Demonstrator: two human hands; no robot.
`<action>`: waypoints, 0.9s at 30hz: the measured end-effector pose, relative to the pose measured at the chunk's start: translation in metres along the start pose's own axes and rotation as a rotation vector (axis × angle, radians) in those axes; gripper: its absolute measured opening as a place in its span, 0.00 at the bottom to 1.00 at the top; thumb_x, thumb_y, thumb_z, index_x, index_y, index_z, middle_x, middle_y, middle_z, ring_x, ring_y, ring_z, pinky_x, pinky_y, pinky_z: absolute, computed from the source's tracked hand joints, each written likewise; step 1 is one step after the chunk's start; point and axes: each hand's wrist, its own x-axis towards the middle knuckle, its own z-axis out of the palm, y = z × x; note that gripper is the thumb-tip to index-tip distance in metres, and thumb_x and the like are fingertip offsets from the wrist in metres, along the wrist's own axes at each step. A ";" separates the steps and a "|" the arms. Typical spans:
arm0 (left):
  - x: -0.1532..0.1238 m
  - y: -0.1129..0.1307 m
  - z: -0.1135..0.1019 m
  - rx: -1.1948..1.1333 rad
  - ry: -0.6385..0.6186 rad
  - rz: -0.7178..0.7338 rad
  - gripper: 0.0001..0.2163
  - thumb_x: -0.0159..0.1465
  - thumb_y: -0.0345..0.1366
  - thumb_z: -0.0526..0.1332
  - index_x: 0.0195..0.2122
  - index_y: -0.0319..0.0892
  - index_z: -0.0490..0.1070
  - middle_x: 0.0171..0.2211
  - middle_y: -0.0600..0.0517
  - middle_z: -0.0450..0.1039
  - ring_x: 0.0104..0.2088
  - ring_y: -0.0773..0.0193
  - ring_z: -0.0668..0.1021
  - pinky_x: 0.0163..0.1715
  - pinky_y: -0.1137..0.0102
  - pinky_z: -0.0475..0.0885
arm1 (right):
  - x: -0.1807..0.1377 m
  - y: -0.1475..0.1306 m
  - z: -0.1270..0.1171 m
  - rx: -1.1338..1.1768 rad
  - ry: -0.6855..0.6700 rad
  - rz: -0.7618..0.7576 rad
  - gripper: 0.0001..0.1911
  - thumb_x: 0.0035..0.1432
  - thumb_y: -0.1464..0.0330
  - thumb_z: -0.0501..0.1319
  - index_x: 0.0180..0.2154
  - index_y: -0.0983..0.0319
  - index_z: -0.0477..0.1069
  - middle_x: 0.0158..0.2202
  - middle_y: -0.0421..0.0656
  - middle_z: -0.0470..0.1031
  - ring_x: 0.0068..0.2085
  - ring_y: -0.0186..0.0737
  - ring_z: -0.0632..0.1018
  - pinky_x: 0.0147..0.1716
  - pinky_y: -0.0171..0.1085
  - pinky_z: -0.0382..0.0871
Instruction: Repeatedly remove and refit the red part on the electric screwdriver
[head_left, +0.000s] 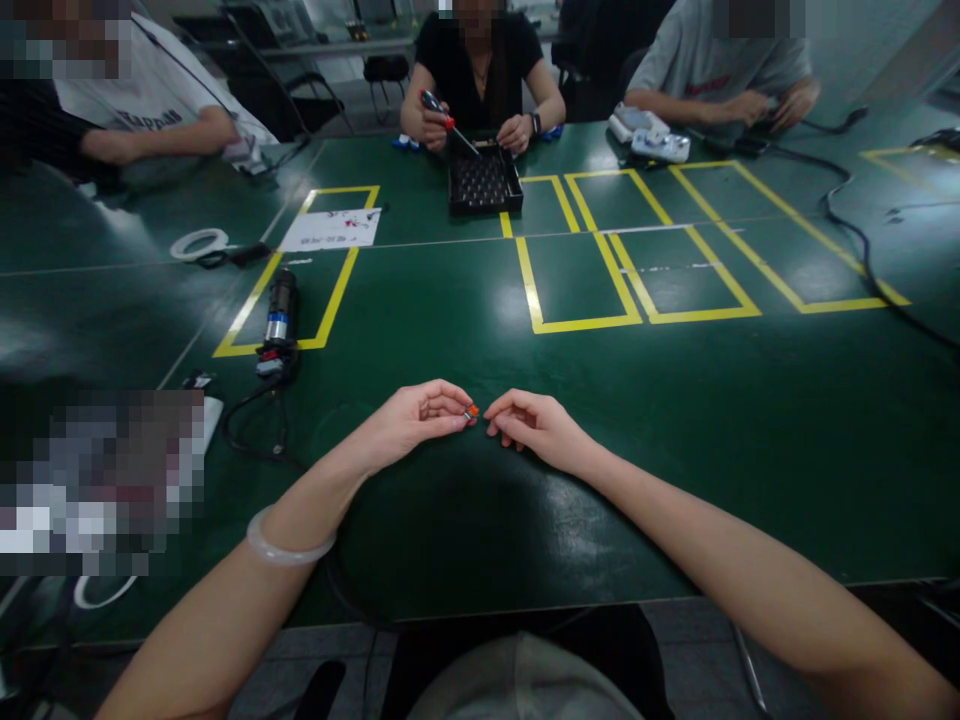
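1. The left hand (397, 425) pinches a small orange-and-metal piece (472, 412) between its thumb and fingertips, just above the green surface (675, 400), near the middle of the view.
2. The right hand (536, 425) faces it, fingers curled and thumb drawn in, leaving a narrow gap; its fingertips are just beside the piece, and whether they hold anything cannot be told.
3. A pale bracelet (289, 557) circles the left forearm.
4. To the left, a black-and-silver cylindrical tool (280, 300) lies over a yellow tape outline (330, 310).
5. Beyond it, a printed paper (332, 229) lies near a white ring (177, 247).
6. Across the surface, a co-worker in black (480, 70) holds a screwdriver (449, 123) over a black tray (486, 206).
7. On the right, a dark cable (868, 250) winds across the surface.
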 end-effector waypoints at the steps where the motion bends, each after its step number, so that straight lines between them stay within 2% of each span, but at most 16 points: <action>1: 0.000 -0.001 0.003 -0.006 -0.019 0.007 0.16 0.59 0.41 0.69 0.45 0.40 0.72 0.42 0.46 0.79 0.43 0.60 0.80 0.46 0.64 0.74 | 0.000 0.001 0.000 0.019 0.006 0.010 0.08 0.62 0.68 0.59 0.42 0.63 0.70 0.35 0.42 0.78 0.28 0.30 0.75 0.25 0.29 0.68; 4: -0.001 -0.001 0.008 0.065 -0.016 0.060 0.14 0.61 0.42 0.67 0.44 0.40 0.72 0.41 0.46 0.78 0.41 0.61 0.80 0.44 0.65 0.74 | 0.001 0.002 0.001 0.055 0.018 0.019 0.09 0.61 0.66 0.60 0.42 0.62 0.69 0.36 0.42 0.77 0.29 0.30 0.76 0.24 0.29 0.68; 9: -0.006 0.007 0.017 0.520 0.103 0.343 0.08 0.65 0.40 0.62 0.42 0.43 0.74 0.39 0.48 0.76 0.40 0.62 0.77 0.43 0.65 0.72 | 0.002 0.002 0.001 0.098 -0.006 0.011 0.12 0.59 0.62 0.64 0.40 0.62 0.68 0.28 0.37 0.73 0.28 0.31 0.75 0.24 0.29 0.68; 12: -0.007 0.008 0.022 0.692 0.060 0.464 0.06 0.67 0.38 0.59 0.41 0.43 0.73 0.41 0.48 0.75 0.43 0.60 0.77 0.45 0.65 0.71 | 0.002 0.002 0.001 0.116 -0.030 0.014 0.13 0.57 0.62 0.67 0.38 0.62 0.67 0.25 0.35 0.70 0.25 0.29 0.72 0.24 0.29 0.66; 14: -0.007 0.009 0.021 0.733 0.007 0.488 0.07 0.68 0.38 0.58 0.42 0.43 0.72 0.42 0.47 0.75 0.44 0.60 0.76 0.45 0.66 0.71 | 0.001 0.003 0.002 0.101 -0.038 0.010 0.12 0.57 0.63 0.66 0.38 0.62 0.67 0.24 0.34 0.70 0.23 0.28 0.70 0.23 0.29 0.64; 16: -0.006 0.010 0.014 0.764 0.007 0.470 0.10 0.68 0.41 0.58 0.46 0.43 0.71 0.45 0.47 0.74 0.46 0.59 0.76 0.47 0.66 0.71 | 0.001 0.002 0.001 0.070 -0.028 0.000 0.10 0.57 0.65 0.65 0.38 0.62 0.67 0.24 0.34 0.70 0.23 0.27 0.69 0.22 0.29 0.62; 18: -0.006 0.010 -0.003 0.825 0.119 0.427 0.14 0.68 0.45 0.57 0.50 0.44 0.70 0.48 0.47 0.74 0.49 0.57 0.75 0.51 0.64 0.69 | 0.001 0.001 0.000 0.043 -0.006 -0.008 0.09 0.57 0.65 0.65 0.37 0.62 0.68 0.25 0.35 0.70 0.23 0.27 0.69 0.23 0.29 0.61; 22: -0.007 -0.002 -0.062 1.021 0.546 0.288 0.20 0.69 0.46 0.53 0.58 0.41 0.66 0.57 0.44 0.68 0.58 0.54 0.70 0.60 0.61 0.62 | 0.001 -0.003 -0.003 0.028 0.037 -0.007 0.10 0.56 0.65 0.65 0.37 0.63 0.69 0.26 0.36 0.71 0.25 0.29 0.70 0.25 0.30 0.63; 25: -0.014 -0.022 -0.110 1.181 0.802 0.059 0.31 0.67 0.47 0.55 0.66 0.35 0.55 0.63 0.37 0.60 0.62 0.45 0.64 0.61 0.55 0.60 | 0.001 -0.004 -0.004 0.033 0.050 -0.007 0.10 0.56 0.64 0.66 0.37 0.63 0.69 0.26 0.37 0.71 0.26 0.29 0.70 0.25 0.30 0.62; 27: -0.021 -0.033 -0.135 1.224 0.903 -0.144 0.35 0.65 0.50 0.56 0.67 0.31 0.52 0.64 0.32 0.56 0.62 0.39 0.63 0.58 0.50 0.62 | 0.001 -0.004 -0.003 0.036 0.050 -0.011 0.10 0.56 0.64 0.66 0.37 0.63 0.69 0.26 0.36 0.70 0.25 0.29 0.69 0.25 0.30 0.61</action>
